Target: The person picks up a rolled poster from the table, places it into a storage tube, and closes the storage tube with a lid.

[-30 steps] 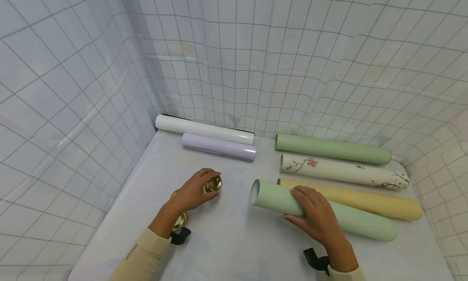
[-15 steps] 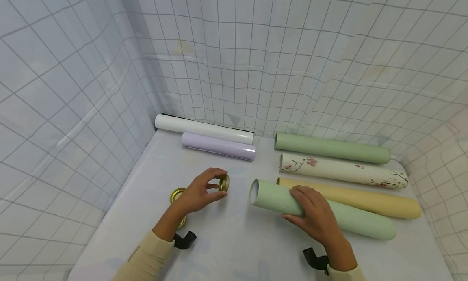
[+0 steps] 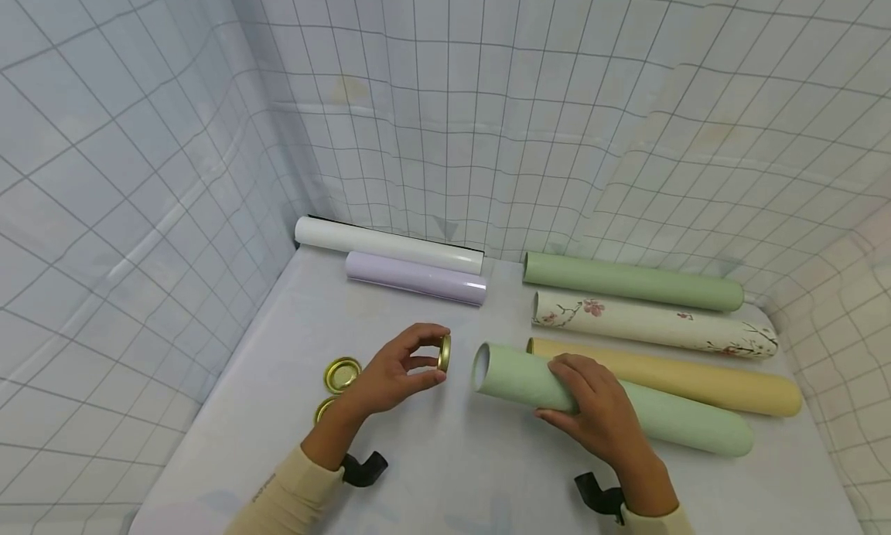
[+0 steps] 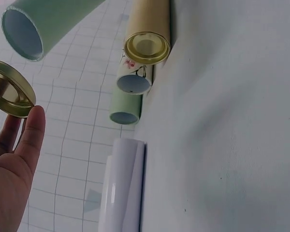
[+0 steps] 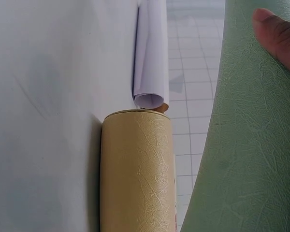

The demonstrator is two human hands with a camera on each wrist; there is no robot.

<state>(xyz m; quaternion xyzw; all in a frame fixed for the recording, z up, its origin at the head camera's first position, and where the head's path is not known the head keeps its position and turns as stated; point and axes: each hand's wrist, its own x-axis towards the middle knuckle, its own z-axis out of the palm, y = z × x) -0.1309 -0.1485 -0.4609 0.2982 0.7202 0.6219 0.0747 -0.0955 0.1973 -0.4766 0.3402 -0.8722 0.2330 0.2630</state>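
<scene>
My left hand [image 3: 392,376] pinches a round gold metal lid [image 3: 444,353] by its rim, holding it on edge a short gap left of a pale green tube's open end. In the left wrist view the lid [image 4: 12,89] shows its recessed face. My right hand [image 3: 599,407] grips the pale green tube [image 3: 675,415] around its middle, tilted, with its hollow left end [image 4: 21,34] uncapped. Two more gold lids lie on the table by my left wrist: one whole lid [image 3: 343,375] and another lid [image 3: 324,409] partly hidden by the forearm.
Beyond the held tube lie a yellow tube [image 3: 731,386] with a gold cap in its end, a floral tube [image 3: 654,326] and a darker green tube [image 3: 633,282]. At back left are a lilac roll [image 3: 416,278] and a white roll [image 3: 390,245]. Grid-patterned curtains [image 3: 480,117] enclose the table.
My left hand has moved right with the lid and turned it on edge toward the tube's opening. The two table lids have come out from behind the arm. My right hand stays nearly still.
</scene>
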